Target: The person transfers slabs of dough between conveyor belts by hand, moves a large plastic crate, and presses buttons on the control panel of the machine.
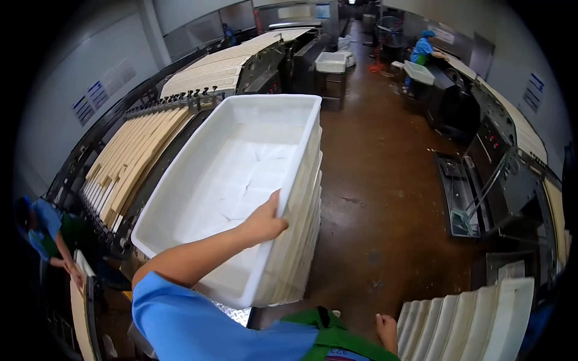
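A large white plastic tub [235, 156] lies on top of a stack of similar tubs [295, 240], its open side facing up. My left arm reaches across it, and my left hand [265, 222] is closed around its right rim. Thin dark lines like cracks mark the tub's bottom. Low at the right, my right hand [387, 332] hangs beside another stack of white tubs [463, 325]. Its thumb stands apart from the fingers and no object shows in it; whether it touches that stack I cannot tell.
A conveyor with pale strips [138, 150] runs along the left, where a co-worker [54, 234] bends over a board. Another co-worker [424, 51] stands at the right-hand line. Brown floor [367, 180] runs between the lines. A white tub [331, 62] stands farther back.
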### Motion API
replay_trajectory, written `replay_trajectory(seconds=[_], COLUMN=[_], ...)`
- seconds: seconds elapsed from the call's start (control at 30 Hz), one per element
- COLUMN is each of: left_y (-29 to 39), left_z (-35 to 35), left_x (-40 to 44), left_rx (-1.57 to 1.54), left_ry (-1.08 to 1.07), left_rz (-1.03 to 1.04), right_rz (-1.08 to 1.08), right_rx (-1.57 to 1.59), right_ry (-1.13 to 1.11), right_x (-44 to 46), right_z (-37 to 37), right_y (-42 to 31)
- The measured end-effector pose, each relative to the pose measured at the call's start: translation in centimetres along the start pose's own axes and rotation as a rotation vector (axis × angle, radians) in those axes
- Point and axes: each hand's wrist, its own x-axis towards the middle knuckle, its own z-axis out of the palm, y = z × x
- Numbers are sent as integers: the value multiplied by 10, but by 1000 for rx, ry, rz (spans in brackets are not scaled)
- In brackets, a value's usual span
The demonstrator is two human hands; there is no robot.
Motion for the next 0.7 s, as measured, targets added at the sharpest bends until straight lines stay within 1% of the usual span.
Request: replay_trajectory(seconds=[0.03,0.1,0.13,0.2,0.23,0.27,0.3,0.33,0.4,0.43,0.5,0.57,0.6,0.63,0.7], left_y=[6,5,15,40,51,65,78,90,112,120,139,163,167,165,148], left_z=[-2,-9,-10,-15,-14,-10,-1,12,44,64,98,124,134,143,160], left_x=[-1,-2,-2,-2,-1,0,0,1,5,10,27,51,61,74,104], left_rx=[65,307,410,636,756,885,1010,1007,1230,1220,1090,861,740,742,529], left_ry=[-7,-12,-51,-128,-177,-160,-148,-152,259,250,609,486,420,424,220], left_rz=[-26,-61,-156,-319,-392,-472,-560,-585,-567,-595,-211,-290,-318,-336,-405], right_rz=[39,100,87,180,101,91,-1,-87,-175,-176,-195,-335,-339,-384,-441], right_rx=[-24,-24,-22,-2,3,3,-7,-16,15,-3,-6,24,23,13,3], right_ry=[-14,-46,-57,-90,-79,-91,-87,-88,-138,-178,-231,-290,-308,-331,-368], right_x=[16,52,72,120,149,182,212,239,301,328,382,435,457,480,524], right_z=[-12,-32,-44,-65,-67,-76,-84,-91,-115,-136,-162,-182,-186,-189,-185], right_y=[12,32,39,49,72,79,86,90,83,66,30,0,-16,-34,-74])
